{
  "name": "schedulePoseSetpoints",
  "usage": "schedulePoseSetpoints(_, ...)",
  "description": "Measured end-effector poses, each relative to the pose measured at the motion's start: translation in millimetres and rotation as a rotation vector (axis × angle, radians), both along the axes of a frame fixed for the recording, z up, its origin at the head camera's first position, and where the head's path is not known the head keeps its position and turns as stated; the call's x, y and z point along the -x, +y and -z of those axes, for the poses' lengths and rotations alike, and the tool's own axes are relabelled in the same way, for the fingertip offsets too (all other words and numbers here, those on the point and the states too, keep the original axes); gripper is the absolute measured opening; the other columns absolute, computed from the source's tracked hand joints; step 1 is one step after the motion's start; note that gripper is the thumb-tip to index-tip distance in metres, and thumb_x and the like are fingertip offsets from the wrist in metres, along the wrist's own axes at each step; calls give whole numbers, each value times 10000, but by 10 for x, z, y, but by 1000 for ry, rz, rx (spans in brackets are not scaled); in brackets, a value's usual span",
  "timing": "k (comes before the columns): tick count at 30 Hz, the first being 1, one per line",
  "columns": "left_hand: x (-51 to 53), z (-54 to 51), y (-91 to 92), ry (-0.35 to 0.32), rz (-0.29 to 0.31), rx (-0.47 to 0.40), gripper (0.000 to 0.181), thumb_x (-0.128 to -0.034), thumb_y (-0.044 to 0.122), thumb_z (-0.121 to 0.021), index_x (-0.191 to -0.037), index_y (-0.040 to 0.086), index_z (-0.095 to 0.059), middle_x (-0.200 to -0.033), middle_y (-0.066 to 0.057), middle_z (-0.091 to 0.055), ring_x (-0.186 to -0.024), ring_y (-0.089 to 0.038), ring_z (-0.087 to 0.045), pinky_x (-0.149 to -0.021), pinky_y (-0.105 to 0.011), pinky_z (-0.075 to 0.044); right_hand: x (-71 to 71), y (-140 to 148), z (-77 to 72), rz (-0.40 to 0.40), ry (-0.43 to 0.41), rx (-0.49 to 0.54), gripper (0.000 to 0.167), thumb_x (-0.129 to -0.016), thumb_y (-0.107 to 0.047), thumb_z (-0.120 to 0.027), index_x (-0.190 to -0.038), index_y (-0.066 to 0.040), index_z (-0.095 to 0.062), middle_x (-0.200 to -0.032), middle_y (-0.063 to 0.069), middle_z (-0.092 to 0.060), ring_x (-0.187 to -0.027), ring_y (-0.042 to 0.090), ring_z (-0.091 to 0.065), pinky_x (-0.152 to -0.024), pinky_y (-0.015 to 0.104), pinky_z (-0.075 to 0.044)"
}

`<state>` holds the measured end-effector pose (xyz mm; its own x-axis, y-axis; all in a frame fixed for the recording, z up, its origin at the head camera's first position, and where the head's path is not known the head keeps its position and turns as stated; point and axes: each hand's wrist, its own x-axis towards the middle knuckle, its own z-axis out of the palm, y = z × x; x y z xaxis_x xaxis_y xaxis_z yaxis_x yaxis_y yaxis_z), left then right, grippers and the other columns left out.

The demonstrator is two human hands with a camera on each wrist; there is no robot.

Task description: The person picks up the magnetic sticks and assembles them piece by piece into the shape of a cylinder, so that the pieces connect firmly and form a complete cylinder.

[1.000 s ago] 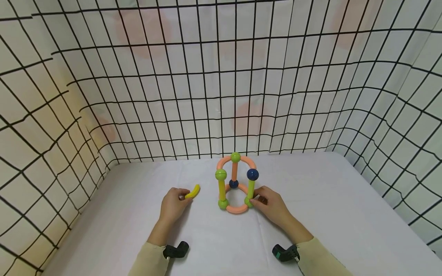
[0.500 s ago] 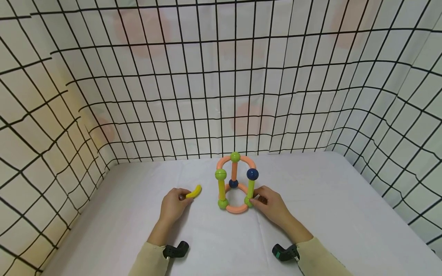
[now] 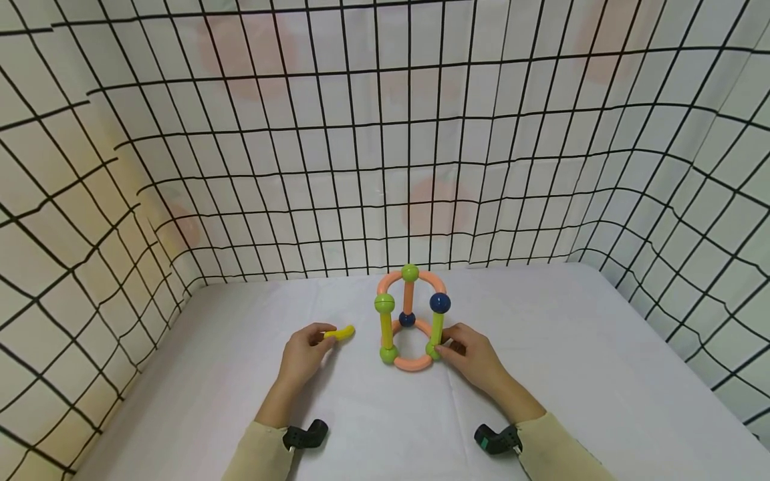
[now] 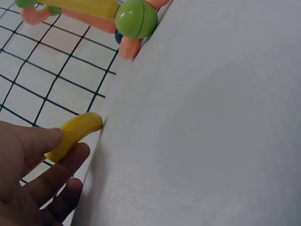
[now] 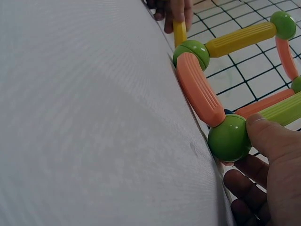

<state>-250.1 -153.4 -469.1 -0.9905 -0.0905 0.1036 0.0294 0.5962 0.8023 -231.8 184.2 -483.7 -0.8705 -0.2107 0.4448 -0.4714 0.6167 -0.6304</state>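
My left hand (image 3: 303, 354) pinches one end of a curved yellow magnetic building stick (image 3: 341, 333) between thumb and fingers, just above the table. In the left wrist view the stick's (image 4: 80, 129) free end points away from the hand. To its right stands a magnetic stick-and-ball frame (image 3: 412, 365), with orange arcs, straight uprights and green and navy balls. My right hand (image 3: 475, 357) holds the frame's lower right corner. Its thumb rests where a green ball (image 5: 229, 136) meets a yellow-green stick (image 5: 284, 109). The navy ball (image 3: 440, 303) tops that upright; a green ball (image 3: 385, 304) tops the left one.
A white cloth covers the table (image 3: 541, 334). Behind and at both sides rises a white sheet with a black grid (image 3: 337, 147). A black wrist camera (image 3: 307, 435) sits on the left wrist, another wrist camera (image 3: 497, 440) on the right.
My left hand has turned the yellow stick, so it lies flatter and its free end reaches slightly further right toward the frame. The right hand and the frame stay in place.
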Motion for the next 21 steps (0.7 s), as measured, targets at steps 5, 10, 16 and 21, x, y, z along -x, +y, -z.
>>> schedulePoseSetpoints(5,1,0,0,-9,2,-41,200,-928,169,-701,-1124,154,-739,-1118,-114,-735,-1036,-240,-649,-874,-392,-524,-4,-2,2,-2,-9,0,158,-859,-169,-786,-1008,-145,-737,-915,-30,-667,-722,16,-527,-648,205,-476)
schedulePoseSetpoints(10,8,-24,-4,-21,7,-118,197,-941,153,-687,-1130,121,-734,-1015,-100,-753,-811,-181,-616,-653,-238,-478,-6,0,4,-3,-4,5,158,-858,-162,-787,-1007,-148,-737,-915,-32,-668,-724,18,-531,-649,206,-478)
schedulePoseSetpoints(16,16,-55,-2,-20,17,-212,216,-947,130,-674,-1156,100,-721,-940,-98,-726,-730,-146,-588,-599,-211,-441,2,6,23,-3,-4,7,151,-862,-173,-784,-1004,-157,-737,-919,-36,-670,-729,19,-532,-655,205,-478)
schedulePoseSetpoints(21,10,-104,11,-19,40,-276,250,-946,135,-669,-1190,89,-701,-994,-116,-748,-765,-145,-587,-589,-198,-451,8,7,27,0,-4,5,156,-860,-166,-785,-1008,-153,-737,-921,-30,-672,-729,20,-535,-654,206,-481)
